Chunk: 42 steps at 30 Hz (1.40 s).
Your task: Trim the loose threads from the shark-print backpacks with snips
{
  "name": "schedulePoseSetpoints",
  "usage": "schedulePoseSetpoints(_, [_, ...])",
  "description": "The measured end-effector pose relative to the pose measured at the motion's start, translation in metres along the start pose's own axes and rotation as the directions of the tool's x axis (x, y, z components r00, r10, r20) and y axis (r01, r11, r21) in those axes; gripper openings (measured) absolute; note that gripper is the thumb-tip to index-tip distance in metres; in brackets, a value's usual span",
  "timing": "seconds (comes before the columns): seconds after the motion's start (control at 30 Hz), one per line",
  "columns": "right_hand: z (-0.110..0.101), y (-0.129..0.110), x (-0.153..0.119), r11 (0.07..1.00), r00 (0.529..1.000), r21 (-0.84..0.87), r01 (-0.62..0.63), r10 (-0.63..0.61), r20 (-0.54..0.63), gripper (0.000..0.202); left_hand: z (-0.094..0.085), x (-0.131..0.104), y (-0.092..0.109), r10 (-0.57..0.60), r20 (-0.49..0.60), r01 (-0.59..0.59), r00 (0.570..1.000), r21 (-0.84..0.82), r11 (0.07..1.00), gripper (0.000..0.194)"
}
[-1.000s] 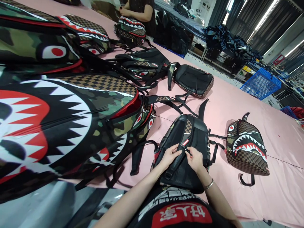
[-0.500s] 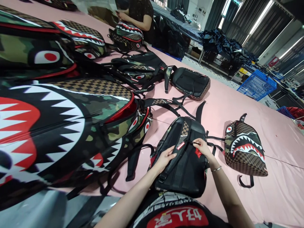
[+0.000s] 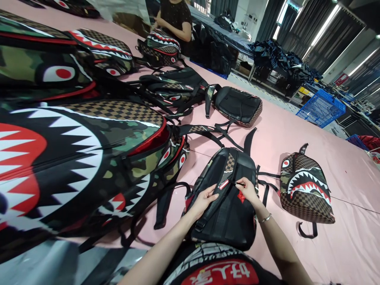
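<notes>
A black backpack (image 3: 226, 213) lies on the pink-covered table right in front of me, strap side up. My left hand (image 3: 204, 201) is closed round the edge of its shoulder strap (image 3: 216, 204), below a red and white label (image 3: 223, 184). My right hand (image 3: 248, 190) pinches a small dark tool (image 3: 238, 183), its tip at the strap just right of the label. Whether it is a pair of thread snips I cannot make out. Something small and red (image 3: 241, 196) shows under the right hand, against the back panel.
Large shark-mouth backpacks (image 3: 130, 150) crowd the left. One more shark backpack (image 3: 307, 186) lies at right, and a black-backed one (image 3: 238, 105) lies farther off. A co-worker (image 3: 178, 23) stands behind a bag at the far side. A blue crate (image 3: 321, 107) stands beyond the table (image 3: 353, 170).
My right hand has shifted slightly left and down with the tool, towards the label. My left hand keeps its hold on the strap. The co-worker's hands have lifted from the far bag.
</notes>
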State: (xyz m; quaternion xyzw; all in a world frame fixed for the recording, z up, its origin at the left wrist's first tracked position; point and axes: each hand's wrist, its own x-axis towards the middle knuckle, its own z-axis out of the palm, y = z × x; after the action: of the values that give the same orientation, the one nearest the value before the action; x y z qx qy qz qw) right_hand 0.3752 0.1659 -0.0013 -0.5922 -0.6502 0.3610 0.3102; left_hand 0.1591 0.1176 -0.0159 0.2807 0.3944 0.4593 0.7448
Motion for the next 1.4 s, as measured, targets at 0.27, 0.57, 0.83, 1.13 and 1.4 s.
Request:
schedulePoseSetpoints(0.27, [0.018,-0.006,-0.018,0.998,0.985,-0.054,-0.031,0.021,-0.173,0.014,0.0,0.001,-0.002,-0.011,-0.014,0.011,1.0,-0.003,1.0,0.068])
schedulePoseSetpoints(0.57, [0.024,0.007,-0.009,1.0,0.985,0.001,-0.017,0.017,-0.174,0.015,0.002,-0.002,0.003,-0.021,-0.002,0.021,1.0,0.008,1.0,0.066])
schedulePoseSetpoints(0.83, [-0.009,0.002,0.007,0.997,0.996,0.019,0.079,-0.079,0.051,0.012,-0.001,0.001,-0.001,-0.006,-0.013,0.006,1.0,0.015,1.0,0.065])
schedulePoseSetpoints(1.13, [-0.029,-0.009,0.045,0.982,0.947,-0.046,0.183,-0.164,0.278,0.008,-0.003,0.001,-0.002,0.014,0.017,-0.014,1.0,-0.004,1.0,0.064])
schedulePoseSetpoints(1.4, [-0.035,-0.008,0.077,0.976,0.868,-0.045,0.215,-0.169,0.467,0.005,-0.003,0.001,-0.003,-0.004,0.036,0.005,0.999,-0.029,1.0,0.064])
